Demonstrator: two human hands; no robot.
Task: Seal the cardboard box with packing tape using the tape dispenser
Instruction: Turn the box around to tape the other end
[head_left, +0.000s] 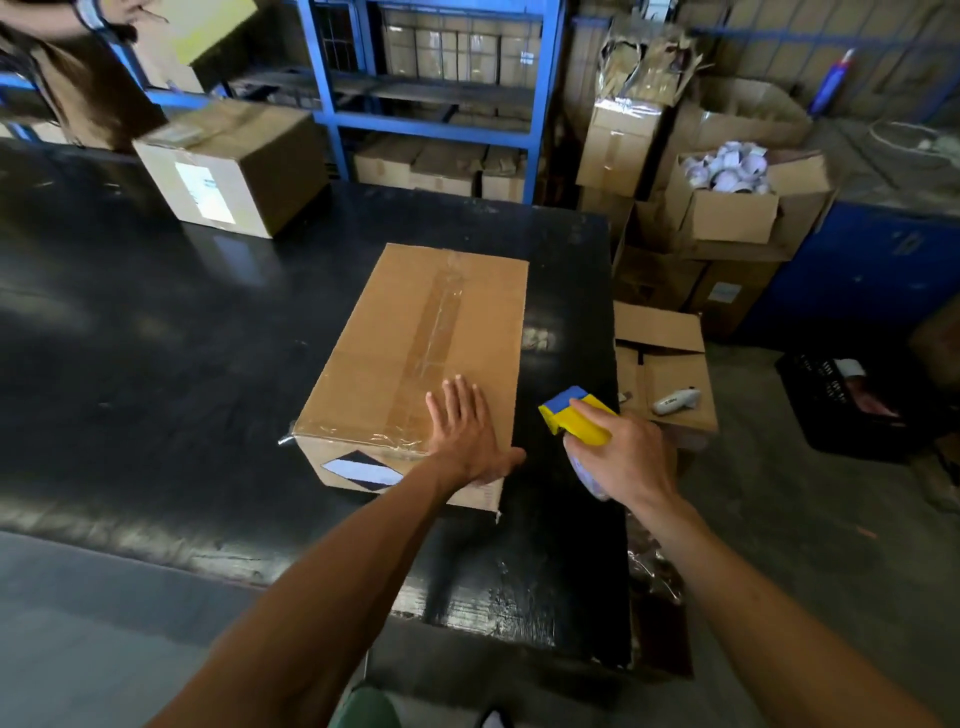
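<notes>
A closed cardboard box (395, 338) lies on the black table (156, 364), with clear tape running down its centre seam and across its near top edge. My left hand (465, 431) rests flat and open on the box's near right corner, the thumb over its right side. My right hand (623, 457) grips a yellow and blue tape dispenser (571, 413) just right of the box, above the table, apart from the box. The tape roll is mostly hidden under my palm.
A second sealed box (234, 166) sits at the table's far left, near another person's arm (57, 21). Right of the table stand open cartons (727, 208), a low carton (660, 374) with a white tool on it, and a black crate (852, 405). Blue shelving (431, 119) stands behind.
</notes>
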